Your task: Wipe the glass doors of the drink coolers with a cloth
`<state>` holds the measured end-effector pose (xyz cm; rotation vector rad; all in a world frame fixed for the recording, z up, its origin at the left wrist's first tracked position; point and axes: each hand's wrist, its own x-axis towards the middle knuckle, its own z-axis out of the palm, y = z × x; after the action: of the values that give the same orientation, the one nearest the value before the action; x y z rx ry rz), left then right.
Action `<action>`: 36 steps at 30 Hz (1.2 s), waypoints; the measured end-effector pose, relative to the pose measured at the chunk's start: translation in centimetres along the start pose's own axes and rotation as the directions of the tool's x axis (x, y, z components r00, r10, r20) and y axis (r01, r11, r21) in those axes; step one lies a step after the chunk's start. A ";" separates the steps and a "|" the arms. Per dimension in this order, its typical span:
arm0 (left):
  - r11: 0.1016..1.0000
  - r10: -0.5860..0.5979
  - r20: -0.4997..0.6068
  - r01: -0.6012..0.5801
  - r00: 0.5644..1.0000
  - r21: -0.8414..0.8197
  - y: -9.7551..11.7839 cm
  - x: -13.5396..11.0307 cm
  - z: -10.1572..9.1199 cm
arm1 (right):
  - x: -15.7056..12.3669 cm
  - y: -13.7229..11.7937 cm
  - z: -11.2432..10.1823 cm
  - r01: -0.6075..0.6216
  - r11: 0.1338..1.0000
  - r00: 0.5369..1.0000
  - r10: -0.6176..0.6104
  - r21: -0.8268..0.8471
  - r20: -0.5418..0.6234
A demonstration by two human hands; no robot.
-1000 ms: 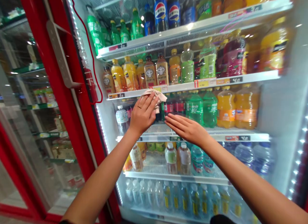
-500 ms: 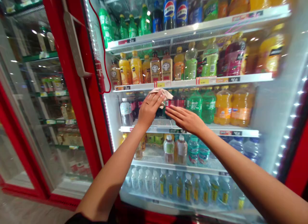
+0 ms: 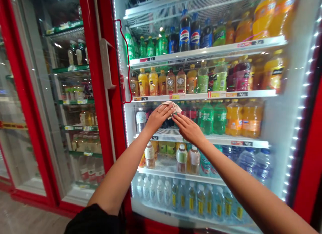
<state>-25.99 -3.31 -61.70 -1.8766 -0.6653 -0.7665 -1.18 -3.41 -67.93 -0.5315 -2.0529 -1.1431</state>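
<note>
A pale cloth (image 3: 177,108) lies under the fingers of my left hand (image 3: 159,117), which presses it flat against the glass door of a drinks fridge. Only the cloth's upper and right edges show past the fingers. My right hand (image 3: 189,128) has its fingers stretched out, close together, with the tips at the cloth's lower right edge beside my left fingertips. Whether those tips touch the cloth or only the glass I cannot tell. Behind both hands, inside the fridge, stand green bottles (image 3: 207,118) and dark bottles partly hidden by the hands.
A red door frame (image 3: 108,116) with a grey handle (image 3: 107,63) runs along the left. Several shelves (image 3: 201,96) of bottles fill the fridge, with water bottles (image 3: 160,190) at the bottom. Another glass-fronted fridge with a green-edged shelf (image 3: 70,69) stands further left.
My right fingertips have come closer to the cloth and my left hand. The view has shifted, so the fridge now sits lower and further right, with more of the left fridge showing.
</note>
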 end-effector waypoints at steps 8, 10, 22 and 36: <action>0.959 -0.278 -0.054 0.281 0.959 0.046 -0.6 -2.5 -0.2 | 0.4 -2.1 3.0 -0.131 0.988 0.991 0.127 -0.079 -0.047; 0.951 -0.306 -0.038 0.307 0.951 0.039 0.3 -3.3 0.2 | 0.4 -2.4 3.0 -0.142 0.985 0.989 0.137 -0.095 -0.060; 0.900 -0.435 -0.068 0.432 0.898 -0.055 0.0 -3.4 0.3 | 0.4 -2.7 2.8 -0.177 0.977 0.984 0.174 -0.117 -0.034; 0.904 -0.425 -0.018 0.423 0.905 -0.062 -3.5 -5.1 -1.1 | 2.2 -5.7 2.7 -0.162 0.987 0.987 0.162 0.011 -0.021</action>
<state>-32.09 -3.54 -63.11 -1.7851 -1.0628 -1.0993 -7.35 -4.03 -70.37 -0.6651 -1.9565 -1.0385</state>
